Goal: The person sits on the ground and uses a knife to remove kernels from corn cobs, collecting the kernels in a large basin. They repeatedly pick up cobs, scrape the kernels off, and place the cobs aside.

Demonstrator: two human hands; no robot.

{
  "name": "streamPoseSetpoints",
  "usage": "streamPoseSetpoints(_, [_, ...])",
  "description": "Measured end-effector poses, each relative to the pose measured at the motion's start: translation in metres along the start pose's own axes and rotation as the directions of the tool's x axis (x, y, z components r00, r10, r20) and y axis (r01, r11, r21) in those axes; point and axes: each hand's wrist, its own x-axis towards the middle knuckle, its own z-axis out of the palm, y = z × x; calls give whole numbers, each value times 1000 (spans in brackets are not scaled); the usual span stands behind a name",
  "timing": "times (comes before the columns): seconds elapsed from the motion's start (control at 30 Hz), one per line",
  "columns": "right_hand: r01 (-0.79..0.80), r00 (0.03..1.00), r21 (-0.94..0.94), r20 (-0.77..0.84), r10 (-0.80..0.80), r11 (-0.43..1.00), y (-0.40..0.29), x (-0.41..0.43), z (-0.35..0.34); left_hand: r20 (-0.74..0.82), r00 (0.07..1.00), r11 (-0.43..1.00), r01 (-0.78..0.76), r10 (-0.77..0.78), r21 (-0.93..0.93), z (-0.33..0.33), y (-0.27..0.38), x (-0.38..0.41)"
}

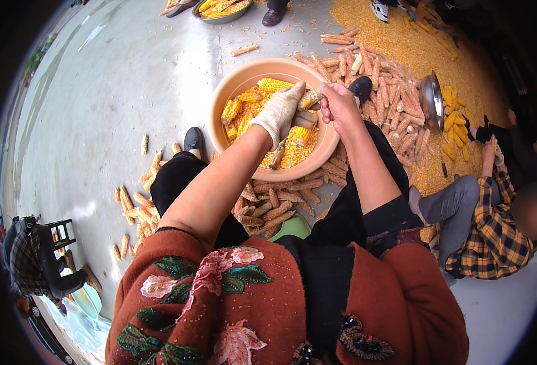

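Observation:
My left hand, in a pale knit work glove, grips a mostly stripped corn cob over an orange plastic basin. A few yellow kernels remain on that cob. My bare right hand has its fingers curled at the cob's far end, thumb and forefinger pinched on it. Inside the basin are loose kernels and several yellow ears of corn. A tool with a worn handle leans among the kernels below my left wrist; its other end is hidden.
Bare cobs are heaped right of the basin, more between my legs by a green plastic object. Kernels spread at right, with a metal bowl tilted on edge. People sit right and left.

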Motion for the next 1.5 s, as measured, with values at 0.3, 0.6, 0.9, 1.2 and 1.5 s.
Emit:
streamPoseSetpoints(0.3, [-9, 1000, 10, -18, 9, 1000, -3, 4, -6, -48, 991, 966, -107, 121, 235, 12, 1, -3])
streamPoseSetpoints(0.6, [6, 999, -19, -48, -7, 1000, 3, 5, -2, -117, 983, 969, -111, 139, 222, 13, -2, -4])
streamPoseSetpoints(0.9, [19, 999, -31, -30, -20, 999, 7, 5, 2, -225, 968, 981, -74, 114, 178, 14, -2, -4])
streamPoseSetpoints(1.2, [63, 998, -19, 2, -63, 998, 9, 4, 5, -244, 968, 996, -31, 51, 88, 7, 1, -4])
streamPoseSetpoints(1.5, [251, 967, -93, -7, -253, 963, 5, 3, 5, -437, 895, 993, 55, -95, -105, -5, 8, 0])
